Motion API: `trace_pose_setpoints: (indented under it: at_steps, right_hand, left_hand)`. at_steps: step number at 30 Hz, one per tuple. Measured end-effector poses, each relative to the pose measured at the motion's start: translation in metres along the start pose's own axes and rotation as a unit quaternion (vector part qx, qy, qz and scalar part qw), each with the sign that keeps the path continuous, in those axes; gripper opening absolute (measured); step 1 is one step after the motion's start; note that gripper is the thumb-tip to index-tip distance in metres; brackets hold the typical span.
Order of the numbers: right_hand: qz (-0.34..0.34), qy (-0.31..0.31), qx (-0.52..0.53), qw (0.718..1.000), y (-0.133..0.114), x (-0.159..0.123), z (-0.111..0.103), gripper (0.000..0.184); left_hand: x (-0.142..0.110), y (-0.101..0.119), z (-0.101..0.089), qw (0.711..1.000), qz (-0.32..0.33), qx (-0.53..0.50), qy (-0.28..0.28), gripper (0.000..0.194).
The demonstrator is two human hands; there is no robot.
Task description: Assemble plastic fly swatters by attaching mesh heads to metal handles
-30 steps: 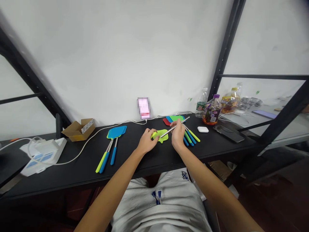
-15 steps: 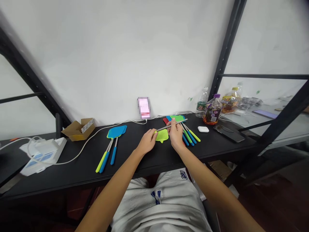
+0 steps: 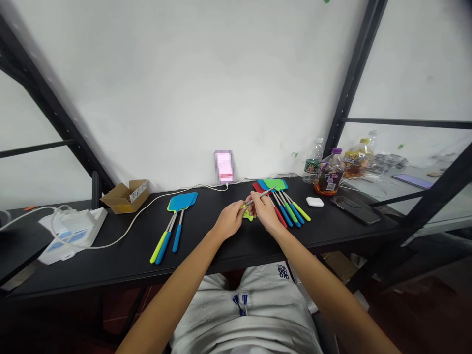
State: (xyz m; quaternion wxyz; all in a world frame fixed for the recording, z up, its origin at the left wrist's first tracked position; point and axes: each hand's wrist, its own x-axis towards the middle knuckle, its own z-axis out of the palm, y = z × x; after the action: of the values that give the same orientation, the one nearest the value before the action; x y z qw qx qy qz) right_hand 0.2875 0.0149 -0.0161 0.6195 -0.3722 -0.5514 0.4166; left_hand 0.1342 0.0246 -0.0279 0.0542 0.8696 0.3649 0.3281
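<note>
My left hand [image 3: 230, 219] is closed around the yellow-green handle end of a metal rod [image 3: 268, 191], most of the grip hidden in the palm. Close beside it, my right hand [image 3: 264, 209] pinches the rod, whose bare tip points up to the right. Below both hands lies a yellow-green perforated fly swatter head [image 3: 247, 215], largely covered by the fingers. To the right, fly swatters with red, blue and green heads [image 3: 277, 184] lie fanned out with their handles towards me. Blue-headed fly swatters [image 3: 182, 201] rest in another group on the left.
A phone [image 3: 224, 167] on a charging cable leans against the wall. An open cardboard box [image 3: 124, 197] and a white power strip [image 3: 81, 233] are on the left. Bottles [image 3: 329, 173], a white earphone case [image 3: 314, 201] and a dark phone [image 3: 354, 210] stand or lie on the right.
My right hand has slid left along the rod, so the two hands are now almost together. They cover more of the yellow-green swatter head. The camera view has shifted slightly.
</note>
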Motion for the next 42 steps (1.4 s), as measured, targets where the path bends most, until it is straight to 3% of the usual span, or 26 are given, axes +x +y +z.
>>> trace_pose_setpoints:
  at_steps: [3, 8, 11, 21, 26, 29, 32, 36, 42]
  right_hand:
    - [0.005, -0.015, -0.03, 0.999, -0.001, -0.002, 0.002, 0.042]
    - [-0.041, 0.137, 0.012, 0.99, -0.003, -0.001, 0.0, 0.04]
    - [-0.068, 0.167, 0.047, 0.982, -0.005, 0.0, -0.002, 0.041]
    - [-0.01, 0.055, -0.015, 0.998, 0.002, 0.004, -0.006, 0.04]
    - [0.001, -0.016, -0.147, 0.989, 0.003, -0.003, 0.0, 0.03]
    - [-0.043, -0.018, -0.295, 0.954, 0.003, -0.005, -0.001, 0.031]
    - [-0.07, 0.017, -0.446, 0.892, 0.005, -0.005, -0.004, 0.026]
    - [-0.02, -0.019, -0.592, 0.806, 0.006, -0.009, -0.002, 0.038]
    - [0.042, -0.064, -0.649, 0.757, -0.003, -0.018, 0.007, 0.063]
  left_hand:
    - [0.0, 0.001, -0.002, 1.0, -0.017, 0.003, 0.003, 0.026]
    - [0.001, 0.002, -0.001, 1.0, -0.026, 0.007, 0.015, 0.022]
    - [0.001, 0.001, 0.0, 0.999, -0.027, 0.015, 0.012, 0.021]
    - [-0.002, 0.001, -0.002, 0.994, -0.067, 0.089, 0.012, 0.024]
    - [0.0, 0.005, -0.002, 0.993, -0.092, 0.071, 0.023, 0.022]
    - [0.002, 0.003, -0.004, 0.988, -0.138, 0.048, 0.055, 0.018]
    - [0.002, -0.001, -0.007, 0.978, -0.187, 0.013, 0.094, 0.017]
    - [0.003, -0.005, -0.006, 0.969, -0.214, 0.018, 0.124, 0.012]
    - [0.004, -0.012, -0.001, 0.965, -0.239, 0.055, 0.092, 0.01]
